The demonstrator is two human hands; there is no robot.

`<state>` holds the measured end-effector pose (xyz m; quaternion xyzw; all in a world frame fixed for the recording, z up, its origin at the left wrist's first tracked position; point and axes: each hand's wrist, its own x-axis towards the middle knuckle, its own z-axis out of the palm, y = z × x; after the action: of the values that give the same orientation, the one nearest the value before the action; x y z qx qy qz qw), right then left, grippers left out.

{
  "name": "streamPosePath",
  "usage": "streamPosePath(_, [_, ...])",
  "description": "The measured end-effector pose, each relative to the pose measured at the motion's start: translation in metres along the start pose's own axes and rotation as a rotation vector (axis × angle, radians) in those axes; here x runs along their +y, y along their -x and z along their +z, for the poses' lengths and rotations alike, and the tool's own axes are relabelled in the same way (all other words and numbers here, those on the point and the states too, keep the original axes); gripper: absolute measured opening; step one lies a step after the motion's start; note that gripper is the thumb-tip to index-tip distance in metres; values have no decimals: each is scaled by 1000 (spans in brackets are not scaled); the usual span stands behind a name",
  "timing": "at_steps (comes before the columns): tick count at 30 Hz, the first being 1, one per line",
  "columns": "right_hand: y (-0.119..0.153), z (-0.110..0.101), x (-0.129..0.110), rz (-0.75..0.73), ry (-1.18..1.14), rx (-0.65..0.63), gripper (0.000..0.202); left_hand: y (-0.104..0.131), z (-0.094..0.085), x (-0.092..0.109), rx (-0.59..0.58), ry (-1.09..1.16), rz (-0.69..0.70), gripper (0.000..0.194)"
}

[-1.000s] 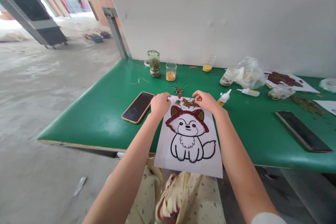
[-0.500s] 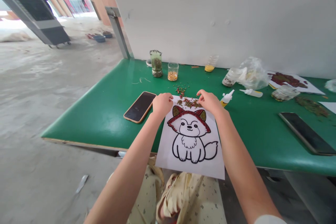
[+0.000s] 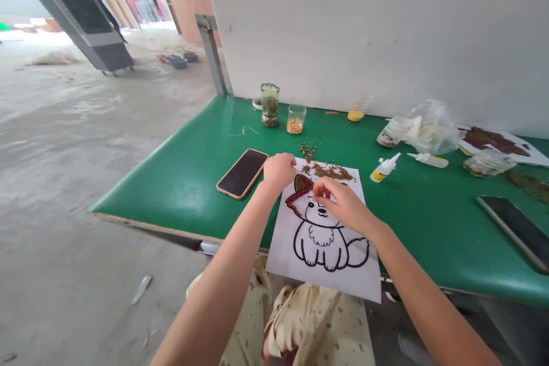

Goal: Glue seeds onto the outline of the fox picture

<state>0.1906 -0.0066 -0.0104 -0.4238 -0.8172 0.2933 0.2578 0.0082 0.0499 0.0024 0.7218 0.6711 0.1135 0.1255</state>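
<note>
A white sheet of paper (image 3: 281,257) with a black-outlined fox drawing (image 3: 319,246) hangs partly over the table's front edge. Dark red and green seeds cover parts of the fox's head and ear. Loose seeds (image 3: 332,172) lie on the paper's top end. At the upper left corner of the sheet is my left hand (image 3: 279,172), its fingers curled closed; whatever they hold is hidden. My right hand (image 3: 343,200) is over the fox's face with thumb and fingertips pinched together. Anything in that pinch is too small to make out, and the hand hides the right ear.
On the green table (image 3: 171,166) a phone (image 3: 242,173) lies left of the paper, another phone (image 3: 514,229) far right. Behind stand a green seed cup (image 3: 270,106) and a corn cup (image 3: 295,120). Glue bottles (image 3: 383,170), a plastic bag (image 3: 433,128) and a jar (image 3: 486,163) sit rightward.
My right hand has moved from the loose seeds at the paper's top down to the fox's face. My left hand stays at the upper left corner. The view has shifted left.
</note>
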Motion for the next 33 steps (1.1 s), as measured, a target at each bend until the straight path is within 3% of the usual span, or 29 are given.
streamPosePath(4, [23,15,-6,20,-33,-55,8,0,1,4,-29,-9,28,35])
streamPosePath(8, [26,24,-4,41,-78,-96,9,1,0,10,-50,-36,31,32])
streamPosePath(14, [22,31,-1,59,-101,-53,7,2,-2,14,-61,-53,16,31])
streamPosePath(25, [28,35,9,164,-435,25,17,1,-3,11,-96,-71,28,31])
streamPosePath(33, [33,34,4,138,-294,45,17,1,-3,7,-99,-56,40,31])
